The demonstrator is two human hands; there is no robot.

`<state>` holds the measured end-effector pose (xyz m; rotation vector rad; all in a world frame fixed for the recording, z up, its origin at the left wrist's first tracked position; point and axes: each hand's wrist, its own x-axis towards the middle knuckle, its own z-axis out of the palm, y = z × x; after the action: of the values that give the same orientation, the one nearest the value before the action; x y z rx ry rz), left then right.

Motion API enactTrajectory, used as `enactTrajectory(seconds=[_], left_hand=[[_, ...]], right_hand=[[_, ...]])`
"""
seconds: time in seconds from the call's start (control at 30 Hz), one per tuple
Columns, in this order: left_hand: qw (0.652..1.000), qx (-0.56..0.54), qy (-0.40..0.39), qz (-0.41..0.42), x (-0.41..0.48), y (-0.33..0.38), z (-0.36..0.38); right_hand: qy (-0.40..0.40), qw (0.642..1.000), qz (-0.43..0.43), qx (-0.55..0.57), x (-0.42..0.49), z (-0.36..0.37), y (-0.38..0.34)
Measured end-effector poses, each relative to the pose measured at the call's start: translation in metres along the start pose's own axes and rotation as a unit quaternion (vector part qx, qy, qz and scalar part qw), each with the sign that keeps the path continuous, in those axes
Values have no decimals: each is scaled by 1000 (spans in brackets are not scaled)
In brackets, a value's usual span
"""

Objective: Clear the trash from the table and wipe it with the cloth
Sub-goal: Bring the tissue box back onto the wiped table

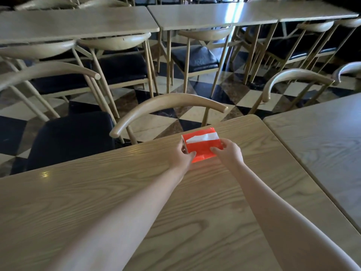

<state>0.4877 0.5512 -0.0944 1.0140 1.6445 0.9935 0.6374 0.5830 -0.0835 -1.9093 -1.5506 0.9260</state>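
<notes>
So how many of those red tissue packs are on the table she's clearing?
1. The red tissue pack sits near the far edge of the wooden table, held between the left hand and the right hand. None seems hidden.

One red packet (202, 145) (two hands (180, 153))

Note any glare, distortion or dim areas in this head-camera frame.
Head view: wide-angle bending curves the far tables; glare streaks one far tabletop; a small glint on the near table; chair seats dim; the red pack reflects red onto the wood.
</notes>
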Motion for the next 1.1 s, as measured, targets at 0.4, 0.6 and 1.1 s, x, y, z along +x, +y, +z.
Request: enactTrajectory(seconds=[0.4, 0.6, 1.1], left_hand=[[985, -99, 134, 53, -38, 27, -136], [960, -195, 202, 13, -85, -7, -254], [961, -154, 217, -76, -192, -156, -442]], right_hand=[[3, 990, -135, 41, -66, 58, -129], [-47, 986, -146, 65, -136, 149, -198], [-133, 989, -55, 29, -320, 352, -216]])
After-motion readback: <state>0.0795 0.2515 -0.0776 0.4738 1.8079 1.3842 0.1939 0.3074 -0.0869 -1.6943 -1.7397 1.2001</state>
